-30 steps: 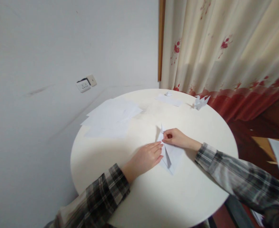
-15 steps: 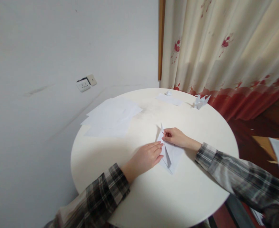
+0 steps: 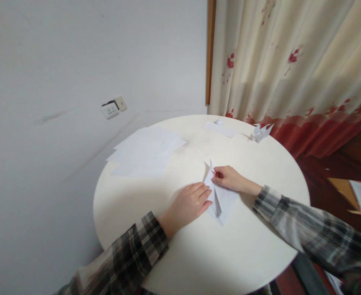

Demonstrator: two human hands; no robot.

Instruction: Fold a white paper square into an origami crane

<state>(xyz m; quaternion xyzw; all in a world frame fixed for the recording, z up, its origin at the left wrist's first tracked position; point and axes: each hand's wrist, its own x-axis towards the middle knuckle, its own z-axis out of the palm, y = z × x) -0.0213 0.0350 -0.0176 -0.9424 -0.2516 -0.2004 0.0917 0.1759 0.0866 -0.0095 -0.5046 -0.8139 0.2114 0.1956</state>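
Note:
A partly folded white paper point(image 3: 222, 201) lies on the round white table point(image 3: 199, 254), pointed at both ends. My left hand point(image 3: 190, 201) rests flat on its left edge, fingers stretched out together. My right hand point(image 3: 229, 178) is curled, pinching the upper tip of the folded paper against the table. Both arms wear plaid sleeves.
A loose stack of white sheets point(image 3: 146, 151) lies at the table's back left. A flat sheet point(image 3: 220, 129) with a small paper scrap point(image 3: 218, 121) sits at the far edge, a finished paper crane point(image 3: 260, 132) beside it. Wall with a socket point(image 3: 113, 108) left; curtain point(image 3: 291, 61) behind.
My right hand has slid slightly up along the fold near the paper's tip. The left hand stays pressed in place.

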